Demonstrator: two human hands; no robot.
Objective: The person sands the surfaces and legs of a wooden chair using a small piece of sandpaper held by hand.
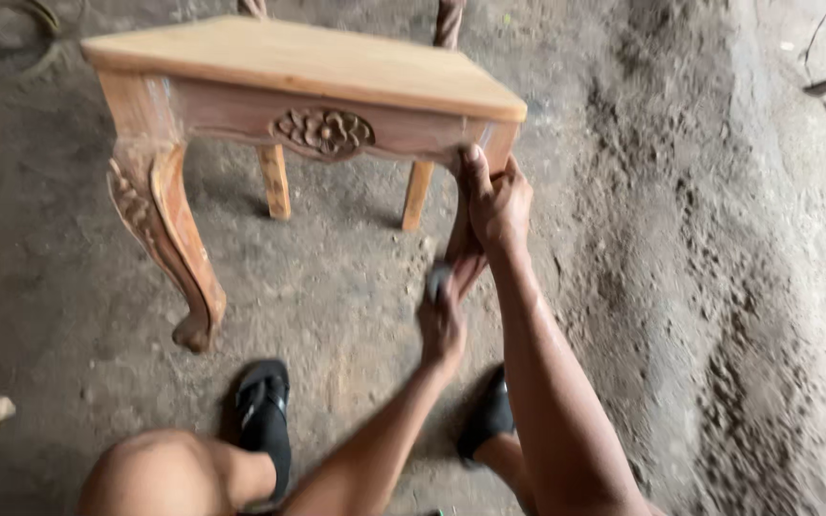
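The unfinished wooden chair (308,67) stands on a dusty concrete floor (336,287), with a carved flower (324,131) on its front rail, a curved front leg (169,239) at the left, and two black sandals (265,420) below. The right hand (496,201) is clenched around the top of the other front leg (466,258), directly under the seat corner, with the forearm extended upward from the lower edge of the view. The left hand (442,325) reaches across beneath it and presses a small grey pad (439,280) against the same leg lower down, fingers closed on the pad.
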